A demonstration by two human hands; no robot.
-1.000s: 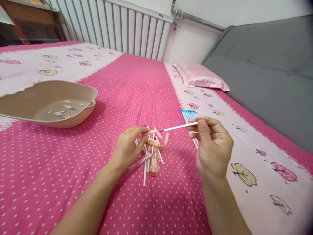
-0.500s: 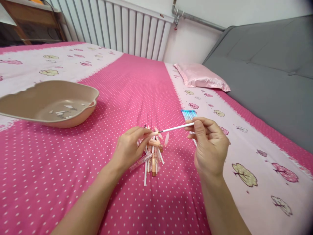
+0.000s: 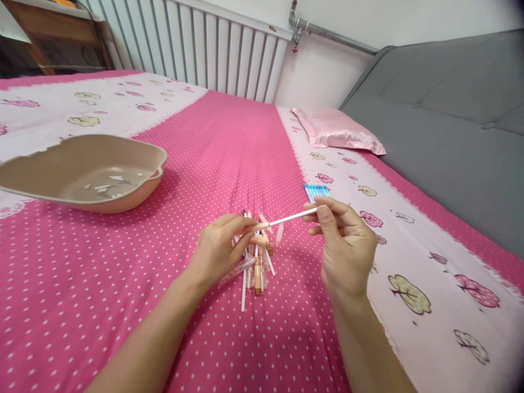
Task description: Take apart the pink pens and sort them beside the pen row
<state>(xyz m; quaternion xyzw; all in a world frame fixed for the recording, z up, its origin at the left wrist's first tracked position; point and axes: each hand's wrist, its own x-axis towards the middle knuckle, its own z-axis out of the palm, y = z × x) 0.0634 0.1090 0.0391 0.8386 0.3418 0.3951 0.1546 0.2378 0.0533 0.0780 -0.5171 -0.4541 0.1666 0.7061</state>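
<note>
My left hand (image 3: 221, 245) pinches a small peach-coloured pen grip (image 3: 262, 225) between thumb and fingers. My right hand (image 3: 347, 245) has its thumb and fingertips closed on the far end of a slim white pen refill (image 3: 292, 217). The refill's front end meets the grip, and its dark tip is out of sight inside it. Under my left fingers lies a loose pile of pen parts (image 3: 257, 273): clear barrels, peach pieces and white refills. Beyond my right fingertips, a row of blue-ended sticks (image 3: 317, 191) is partly hidden by that hand.
A beige basin (image 3: 123, 204) with several small white bits in it stands at the left on the pink dotted bedspread (image 3: 229, 349). Farther back are a pink pillow (image 3: 338, 131), a grey padded headboard (image 3: 446, 114) and a white radiator (image 3: 221, 54).
My right hand has moved slightly left, pushing the refill into the grip. The dark tip that showed between them is now hidden. My left hand has hardly moved.
</note>
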